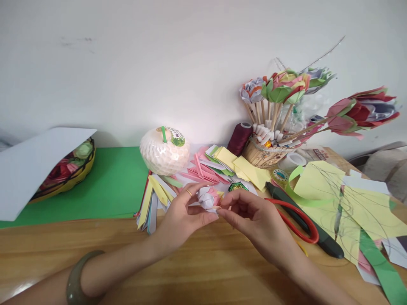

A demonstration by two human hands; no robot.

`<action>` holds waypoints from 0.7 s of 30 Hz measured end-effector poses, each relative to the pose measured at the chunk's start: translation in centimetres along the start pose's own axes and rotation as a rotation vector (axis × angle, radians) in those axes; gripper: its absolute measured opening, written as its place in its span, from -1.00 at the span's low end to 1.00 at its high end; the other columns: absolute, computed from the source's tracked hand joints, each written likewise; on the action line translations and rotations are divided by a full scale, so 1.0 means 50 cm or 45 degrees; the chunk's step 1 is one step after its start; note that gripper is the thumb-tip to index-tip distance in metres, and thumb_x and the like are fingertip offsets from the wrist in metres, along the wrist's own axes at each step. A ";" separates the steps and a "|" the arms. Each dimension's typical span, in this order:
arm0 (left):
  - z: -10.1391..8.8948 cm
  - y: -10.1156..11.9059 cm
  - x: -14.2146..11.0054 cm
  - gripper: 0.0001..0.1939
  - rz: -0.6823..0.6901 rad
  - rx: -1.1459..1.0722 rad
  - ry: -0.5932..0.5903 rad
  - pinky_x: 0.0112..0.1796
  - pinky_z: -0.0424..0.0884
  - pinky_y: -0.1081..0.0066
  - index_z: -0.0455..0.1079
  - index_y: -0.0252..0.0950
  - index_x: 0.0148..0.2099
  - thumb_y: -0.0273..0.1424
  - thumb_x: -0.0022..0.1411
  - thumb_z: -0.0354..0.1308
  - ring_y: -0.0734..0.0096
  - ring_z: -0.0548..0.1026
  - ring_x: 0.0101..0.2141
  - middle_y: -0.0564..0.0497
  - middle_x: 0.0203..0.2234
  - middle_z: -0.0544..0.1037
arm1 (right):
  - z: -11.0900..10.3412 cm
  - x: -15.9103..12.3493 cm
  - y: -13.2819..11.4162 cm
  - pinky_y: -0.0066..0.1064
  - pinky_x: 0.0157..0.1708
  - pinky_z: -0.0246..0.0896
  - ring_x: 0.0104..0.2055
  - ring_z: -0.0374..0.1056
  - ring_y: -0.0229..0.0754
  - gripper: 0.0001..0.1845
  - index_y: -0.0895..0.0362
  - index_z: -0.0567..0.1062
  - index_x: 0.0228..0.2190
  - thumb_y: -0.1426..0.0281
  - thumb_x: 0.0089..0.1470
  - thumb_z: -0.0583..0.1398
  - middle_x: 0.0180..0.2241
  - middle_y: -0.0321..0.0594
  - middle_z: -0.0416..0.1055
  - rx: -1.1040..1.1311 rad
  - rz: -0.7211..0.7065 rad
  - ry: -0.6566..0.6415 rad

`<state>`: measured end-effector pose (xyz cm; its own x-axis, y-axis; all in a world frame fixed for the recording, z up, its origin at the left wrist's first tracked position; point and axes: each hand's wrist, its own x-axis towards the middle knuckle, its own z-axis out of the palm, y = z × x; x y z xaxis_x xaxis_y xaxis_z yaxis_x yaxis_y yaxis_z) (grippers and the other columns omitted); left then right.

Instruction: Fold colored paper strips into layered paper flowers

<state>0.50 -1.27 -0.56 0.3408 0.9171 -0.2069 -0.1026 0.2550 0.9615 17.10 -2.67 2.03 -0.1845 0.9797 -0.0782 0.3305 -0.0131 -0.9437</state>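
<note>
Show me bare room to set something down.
Bare wooden tabletop lies between the flat green sheet and left forearm, also between left forearm and right forearm. The sheet is open between the yellow-edged basket and white textured ball. Crowded: the right side, with yellow paper sheets.

Soft, even light; slight glare on tabletop [197,273]

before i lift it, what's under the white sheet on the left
A yellow basket shows, with red items and pale green ones inside, and green paper alongside. The white sheet covers the rest, so whatever else the basket holds cannot be seen.
</note>
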 end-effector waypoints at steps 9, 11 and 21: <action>-0.005 -0.002 0.000 -0.41 0.015 0.034 -0.057 -0.10 0.40 0.28 0.26 -0.22 0.07 -0.41 -0.05 0.30 0.17 0.37 -0.02 -0.09 0.07 0.30 | -0.015 0.002 -0.008 -0.49 -0.51 0.08 -0.48 0.22 -0.29 -0.84 0.15 0.50 -0.47 0.37 0.05 0.15 -0.53 -0.31 0.39 -0.103 0.012 -0.124; -0.005 -0.003 0.001 -0.42 0.022 0.043 -0.065 -0.11 0.40 0.30 0.26 -0.21 0.07 -0.41 -0.04 0.29 0.18 0.37 -0.02 -0.08 0.08 0.30 | -0.017 -0.001 -0.011 -0.49 -0.50 0.08 -0.47 0.23 -0.28 -0.84 0.14 0.48 -0.48 0.41 0.06 0.13 -0.52 -0.32 0.39 -0.160 -0.018 -0.127; -0.006 -0.003 0.003 -0.40 0.011 0.050 -0.064 -0.14 0.42 0.25 0.26 -0.24 0.06 -0.37 -0.06 0.31 0.10 0.35 -0.01 -0.12 0.01 0.35 | -0.024 -0.004 -0.005 -0.53 -0.55 0.05 -0.52 0.13 -0.33 -0.77 0.16 0.51 -0.44 0.37 0.14 0.09 -0.55 -0.33 0.29 -0.185 -0.041 -0.313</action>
<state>0.28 -1.05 -0.78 0.3869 0.9023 -0.1900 -0.0691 0.2339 0.9698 18.19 -2.62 2.68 -0.4099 0.9011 -0.1413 0.4471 0.0634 -0.8923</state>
